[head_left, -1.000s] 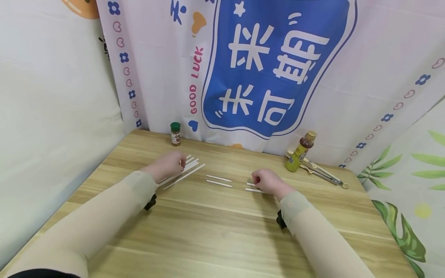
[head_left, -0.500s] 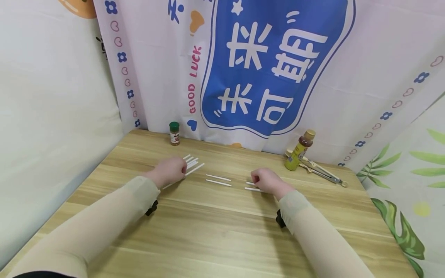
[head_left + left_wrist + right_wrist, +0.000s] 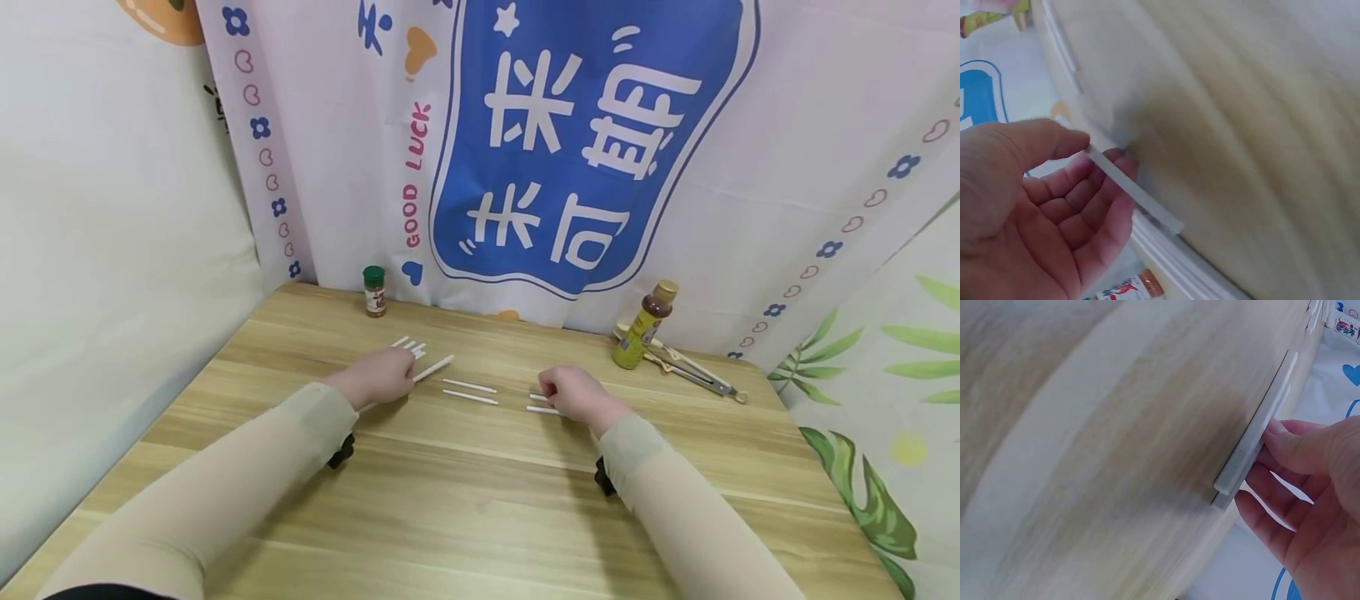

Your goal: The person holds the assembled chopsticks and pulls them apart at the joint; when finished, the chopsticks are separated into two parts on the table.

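My left hand (image 3: 378,376): pinches a thin white stick (image 3: 1135,190)
My right hand (image 3: 577,394): at two thin white sticks (image 3: 1257,425)
Can't tell: if it grips

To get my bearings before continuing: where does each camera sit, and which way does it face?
Head: worn on the head, facing forward and down at the table; both sleeves, left hand and right hand show.
Left wrist: worn there, facing that hand, which pinches a white stick.
Right wrist: worn there, facing that hand at two white sticks.
Shared: head and left wrist both show the small jar.
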Tool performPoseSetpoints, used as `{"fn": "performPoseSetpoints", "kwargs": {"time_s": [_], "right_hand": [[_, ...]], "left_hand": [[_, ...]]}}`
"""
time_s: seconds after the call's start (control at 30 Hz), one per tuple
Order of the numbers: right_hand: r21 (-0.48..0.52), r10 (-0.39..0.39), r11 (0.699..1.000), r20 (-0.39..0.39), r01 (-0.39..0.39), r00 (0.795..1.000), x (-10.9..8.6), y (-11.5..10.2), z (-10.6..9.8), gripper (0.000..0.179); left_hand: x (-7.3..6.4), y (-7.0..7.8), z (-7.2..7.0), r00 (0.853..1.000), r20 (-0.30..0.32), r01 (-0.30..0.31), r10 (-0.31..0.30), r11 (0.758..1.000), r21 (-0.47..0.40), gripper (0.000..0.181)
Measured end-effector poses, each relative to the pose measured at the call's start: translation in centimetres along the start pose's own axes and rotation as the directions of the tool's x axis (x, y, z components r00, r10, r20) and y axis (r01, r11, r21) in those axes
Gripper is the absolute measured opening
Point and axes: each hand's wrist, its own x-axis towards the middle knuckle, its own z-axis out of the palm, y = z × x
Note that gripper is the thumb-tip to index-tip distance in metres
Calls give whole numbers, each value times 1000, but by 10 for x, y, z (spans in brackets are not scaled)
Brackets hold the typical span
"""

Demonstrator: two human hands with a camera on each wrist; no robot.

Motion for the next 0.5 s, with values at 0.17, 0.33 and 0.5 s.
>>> {"fn": "performPoseSetpoints", "kwargs": {"time_s": [0.17,0.33,0.5], "right_hand": [[-1,6,1000,-1,-6,1000,-1,0,1,25],[-7,6,1000,-8,-6,1000,-3,2,2,23],[-2,32,999,-16,-32,999,-4,3,2,17]], "left_hand": [[5,12,-1,998,-33,-61,56,980,-190,7],[9,27,1,997,-18,-75,73,924,-375,16],[14,44,4,991,-67,-137,120,915,-379,14]]}}
